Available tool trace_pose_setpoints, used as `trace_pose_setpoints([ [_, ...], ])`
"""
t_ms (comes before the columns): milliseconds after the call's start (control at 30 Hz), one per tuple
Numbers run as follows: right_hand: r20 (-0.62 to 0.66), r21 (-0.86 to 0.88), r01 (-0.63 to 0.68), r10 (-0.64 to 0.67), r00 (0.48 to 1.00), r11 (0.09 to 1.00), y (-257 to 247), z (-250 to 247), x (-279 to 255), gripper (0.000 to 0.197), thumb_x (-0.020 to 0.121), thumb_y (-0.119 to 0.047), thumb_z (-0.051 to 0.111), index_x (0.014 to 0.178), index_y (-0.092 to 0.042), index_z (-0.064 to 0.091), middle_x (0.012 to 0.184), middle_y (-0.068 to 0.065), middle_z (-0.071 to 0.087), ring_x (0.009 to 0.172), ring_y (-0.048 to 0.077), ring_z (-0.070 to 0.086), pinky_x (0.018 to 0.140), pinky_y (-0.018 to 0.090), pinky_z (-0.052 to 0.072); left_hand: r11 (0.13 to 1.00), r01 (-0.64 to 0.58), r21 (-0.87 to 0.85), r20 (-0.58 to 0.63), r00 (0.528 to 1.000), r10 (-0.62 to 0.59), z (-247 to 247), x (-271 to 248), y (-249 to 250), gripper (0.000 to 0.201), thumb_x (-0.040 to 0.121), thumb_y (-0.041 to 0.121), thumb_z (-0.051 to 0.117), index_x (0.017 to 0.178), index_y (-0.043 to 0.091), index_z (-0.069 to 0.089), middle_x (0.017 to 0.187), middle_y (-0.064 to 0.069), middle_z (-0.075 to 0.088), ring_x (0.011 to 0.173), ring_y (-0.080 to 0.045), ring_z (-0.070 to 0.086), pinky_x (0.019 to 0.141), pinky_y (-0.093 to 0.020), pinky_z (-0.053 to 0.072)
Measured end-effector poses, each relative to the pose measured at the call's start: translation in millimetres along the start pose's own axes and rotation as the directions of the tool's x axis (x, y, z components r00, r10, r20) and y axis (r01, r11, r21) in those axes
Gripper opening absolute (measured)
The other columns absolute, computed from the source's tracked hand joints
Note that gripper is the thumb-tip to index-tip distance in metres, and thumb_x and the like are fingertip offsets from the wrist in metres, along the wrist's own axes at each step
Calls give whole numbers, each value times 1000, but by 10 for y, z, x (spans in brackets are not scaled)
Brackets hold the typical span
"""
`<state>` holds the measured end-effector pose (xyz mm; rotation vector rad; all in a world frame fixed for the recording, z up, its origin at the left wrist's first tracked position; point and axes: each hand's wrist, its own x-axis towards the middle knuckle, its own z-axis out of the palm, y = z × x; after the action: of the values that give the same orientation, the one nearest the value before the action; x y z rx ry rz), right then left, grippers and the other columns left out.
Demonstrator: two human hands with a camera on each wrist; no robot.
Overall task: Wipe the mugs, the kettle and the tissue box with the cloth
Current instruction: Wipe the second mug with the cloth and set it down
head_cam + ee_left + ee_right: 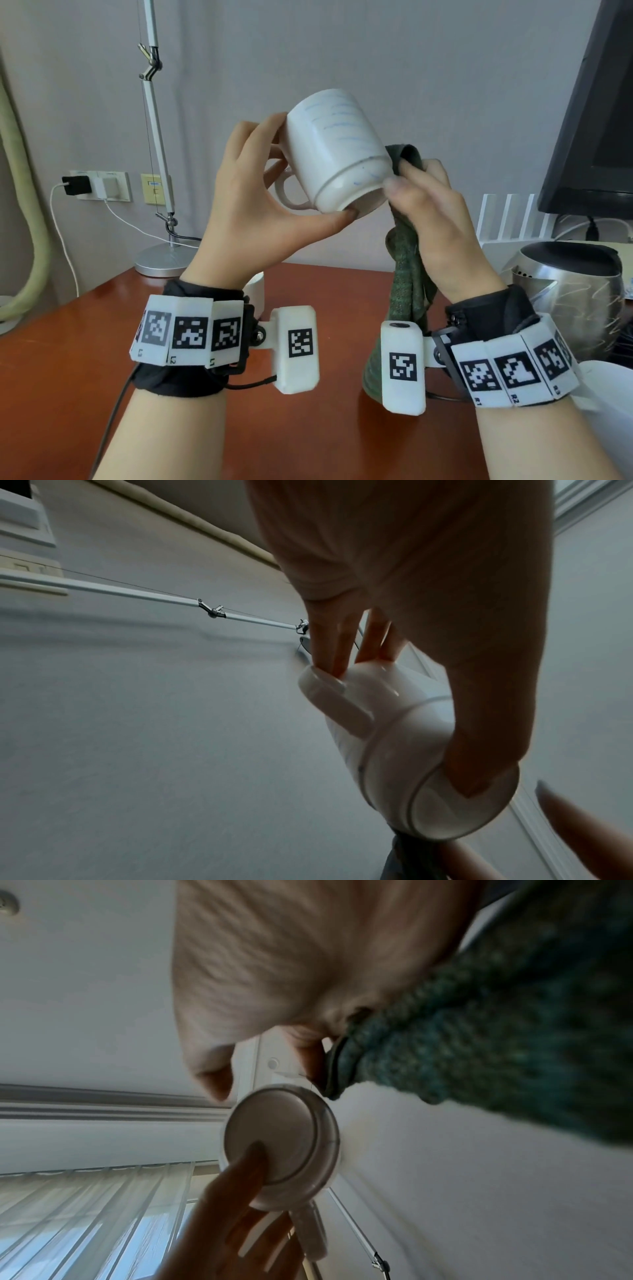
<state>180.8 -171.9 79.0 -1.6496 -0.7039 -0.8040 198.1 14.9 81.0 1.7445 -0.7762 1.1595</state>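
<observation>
Left hand [253,202] gripping glossy white mug [337,154], tilted, base toward camera. Right hand [435,219] clutching nubby green cloth [406,284] against it. Steel kettle [575,291] beside.

Glossy ceramic mug [337,150], rough knitted cloth [406,291], brushed-metal kettle [575,291].

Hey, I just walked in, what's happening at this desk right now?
A person is cleaning a white ceramic mug with faint blue marks, held tilted in the air above the reddish-brown wooden desk. The left hand grips it, thumb on the base and fingers by the handle. The right hand holds a dark green knitted cloth against the mug's lower edge, the rest hanging down. A shiny steel kettle stands at the right, not being handled.
</observation>
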Motion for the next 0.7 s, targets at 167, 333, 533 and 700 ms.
trace_pose_setpoints([
  [167,-145,-260,259,-303,942,930,64,-1,44,22,95,-6,52,114,-1,63,95,-10,37,84,-9,44,80,6,33,998,66,-8,-110,992,-67,-99,16,-55,91,57,37,91,134,8,52,119,2,44,111,-6,54,91,-11,47],
  [333,90,-340,461,-459,884,820,23,32,44,33,98,-4,40,126,0,57,102,10,42,84,10,46,77,21,40,996,92,13,-163,983,-88,-168,41,-59,89,54,39,93,129,11,55,113,3,44,106,-1,53,83,-4,45],
  [533,270,-411,565,-497,825,716,-63,177,-16,41,89,2,42,121,-17,60,90,4,41,71,21,44,53,36,40,997,81,12,-120,990,-79,-183,56,-31,98,50,50,90,130,5,55,114,-2,45,105,-9,55,80,-2,44],
  [700,153,-511,499,-498,854,700,-16,170,4,40,88,-3,40,121,-16,59,92,0,38,68,25,46,50,41,44,996,77,39,-105,992,-72,-183,51,-28,96,50,38,97,130,5,55,116,-2,45,105,-10,54,79,-2,44],
])
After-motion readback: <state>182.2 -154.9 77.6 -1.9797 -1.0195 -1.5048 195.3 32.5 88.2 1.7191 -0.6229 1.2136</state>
